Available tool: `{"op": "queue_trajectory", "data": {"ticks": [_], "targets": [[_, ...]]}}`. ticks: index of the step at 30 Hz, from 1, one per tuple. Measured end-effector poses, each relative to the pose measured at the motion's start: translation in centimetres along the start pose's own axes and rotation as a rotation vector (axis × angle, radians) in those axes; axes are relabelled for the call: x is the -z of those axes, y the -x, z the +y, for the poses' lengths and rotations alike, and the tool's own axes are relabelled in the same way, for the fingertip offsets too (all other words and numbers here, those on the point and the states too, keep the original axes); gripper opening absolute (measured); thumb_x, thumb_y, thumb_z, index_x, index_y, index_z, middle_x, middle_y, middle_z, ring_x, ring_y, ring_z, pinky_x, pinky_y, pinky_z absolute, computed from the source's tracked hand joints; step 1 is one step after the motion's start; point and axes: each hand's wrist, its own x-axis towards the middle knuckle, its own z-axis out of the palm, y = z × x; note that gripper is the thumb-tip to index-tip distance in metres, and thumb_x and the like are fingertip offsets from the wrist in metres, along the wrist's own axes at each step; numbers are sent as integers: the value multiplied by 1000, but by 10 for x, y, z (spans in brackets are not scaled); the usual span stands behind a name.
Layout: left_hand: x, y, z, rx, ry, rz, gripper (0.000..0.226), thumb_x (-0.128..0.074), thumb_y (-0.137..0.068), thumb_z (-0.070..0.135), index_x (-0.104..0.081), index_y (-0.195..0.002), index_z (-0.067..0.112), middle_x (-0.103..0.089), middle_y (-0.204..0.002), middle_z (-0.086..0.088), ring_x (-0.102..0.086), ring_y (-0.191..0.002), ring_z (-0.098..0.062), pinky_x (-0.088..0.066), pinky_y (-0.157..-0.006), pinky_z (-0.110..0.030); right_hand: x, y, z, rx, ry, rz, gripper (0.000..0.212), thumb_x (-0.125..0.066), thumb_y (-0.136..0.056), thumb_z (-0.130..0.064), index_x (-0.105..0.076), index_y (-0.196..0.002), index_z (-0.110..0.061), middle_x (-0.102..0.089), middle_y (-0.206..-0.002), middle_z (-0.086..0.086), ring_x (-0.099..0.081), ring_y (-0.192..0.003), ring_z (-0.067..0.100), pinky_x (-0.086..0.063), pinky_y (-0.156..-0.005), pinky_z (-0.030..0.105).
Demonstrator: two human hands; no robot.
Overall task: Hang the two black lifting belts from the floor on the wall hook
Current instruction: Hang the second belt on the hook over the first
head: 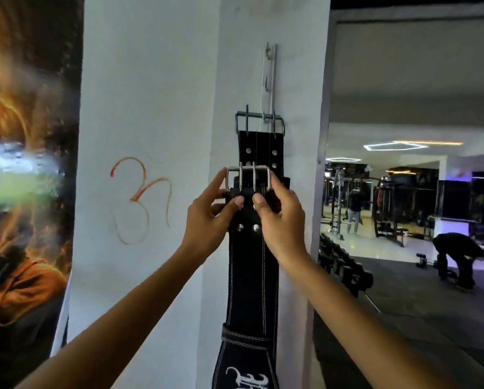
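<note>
We are gripping the second black belt [250,265] at its top end, both hands closed on it just below its buckle [248,178]. Left hand [210,220] is pinching the left edge, thumb over the front face; right hand [281,217] is clamping the right edge, thumb pressing the front beside the left thumb. This belt is hanging down from our grip in front of the white pillar [156,108], with its buckle sitting below the wall hook rack [270,80] and not on any hook. First black belt [260,153] is already hanging from the rack's lowest hook by its metal buckle [260,122], directly under the rack and partly behind the belt we are holding. Orange scrawl [139,197] is showing on the pillar left of the rack. Mirror [414,164] is sitting right of it.
</note>
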Motion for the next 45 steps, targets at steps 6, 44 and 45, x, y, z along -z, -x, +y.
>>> {"op": "queue_trajectory", "data": {"ticks": [6, 44, 45], "targets": [[-21, -116, 34, -90, 37, -12, 64, -69, -83, 32, -41, -141, 34, -67, -114, -11, -69, -99, -23, -59, -78, -48, 10, -109, -39, 114, 10, 122, 40, -65, -90, -13, -62, -129, -16, -67, -101, -4, -65, -93, 15, -54, -85, 21], [-44, -157, -46, -502, -647, -12, 51, -32, -102, 21, -20, -150, 5, -16, -159, -15, -8, -149, -26, -8, -121, -34, -43, -177, 15, 350, 845, 100, 58, -24, -106, -32, -2, -154, -8, 5, -165, 6, 8, -152, 23, -12, -123, 42], [-38, -145, -49, -515, -694, -46, 52, -30, -103, 23, -19, -150, 6, -15, -160, -13, -6, -149, -24, -6, -120, -30, -43, -168, 19, 372, 887, 75, 58, -24, -106, -31, -1, -154, -8, 7, -165, 6, 9, -152, 23, -11, -123, 41]]}}
